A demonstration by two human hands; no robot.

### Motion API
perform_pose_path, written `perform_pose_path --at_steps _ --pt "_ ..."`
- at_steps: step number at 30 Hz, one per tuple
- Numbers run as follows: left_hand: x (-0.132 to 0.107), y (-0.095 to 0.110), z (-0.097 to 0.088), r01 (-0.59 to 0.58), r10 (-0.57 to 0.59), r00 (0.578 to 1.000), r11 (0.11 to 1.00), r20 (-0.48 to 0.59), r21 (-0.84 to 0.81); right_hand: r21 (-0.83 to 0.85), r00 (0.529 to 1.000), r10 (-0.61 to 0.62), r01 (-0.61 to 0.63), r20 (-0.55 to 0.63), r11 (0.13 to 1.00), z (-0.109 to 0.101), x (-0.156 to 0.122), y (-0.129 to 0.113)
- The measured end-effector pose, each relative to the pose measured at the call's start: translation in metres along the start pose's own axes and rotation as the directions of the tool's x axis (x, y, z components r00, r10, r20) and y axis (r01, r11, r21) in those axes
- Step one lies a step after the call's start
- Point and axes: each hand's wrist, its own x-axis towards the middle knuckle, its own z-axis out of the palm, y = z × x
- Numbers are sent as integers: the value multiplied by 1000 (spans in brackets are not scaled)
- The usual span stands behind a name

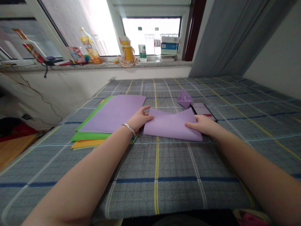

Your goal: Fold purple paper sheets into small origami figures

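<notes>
A sheet of purple paper (170, 125), bent over on itself, is held just above the plaid cloth in front of me. My left hand (141, 118) pinches its left edge between thumb and fingers; a silver bangle circles that wrist. At the sheet's right side my right hand (202, 124) grips the edge, thumb on top and fingers behind. Left of the sheet lies a stack of coloured paper (113, 113), purple uppermost, with green and orange showing beneath. Beyond the sheet stands a folded purple paper shape (184, 98).
A phone (204, 111) with a lit screen lies just past my right hand. Along the windowsill (105, 66) stand a yellow cup (127, 50), clear bottles (157, 44), an orange drink bottle (90, 47) and a blue-and-white box (169, 46). A grey curtain (225, 37) hangs at the right.
</notes>
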Motion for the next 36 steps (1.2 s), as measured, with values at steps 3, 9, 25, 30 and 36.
perform_pose_path --at_steps 3,9,25,30,36 --pt "-1 1 1 1 0 1000 997 -19 78 6 998 -49 49 -43 999 3 3 3" --pt "-2 1 0 -32 34 999 962 -2 271 61 965 -129 146 -230 987 9 6 9" --pt "-2 -8 -4 -268 271 962 935 16 232 335 963 -64 152 -261 930 14 13 11" --pt "-18 -4 -2 -226 220 974 959 54 171 447 980 -49 133 -194 884 8 11 9" --pt "-19 -3 6 -215 213 977 974 30 79 414 959 -28 148 -282 898 3 8 6"
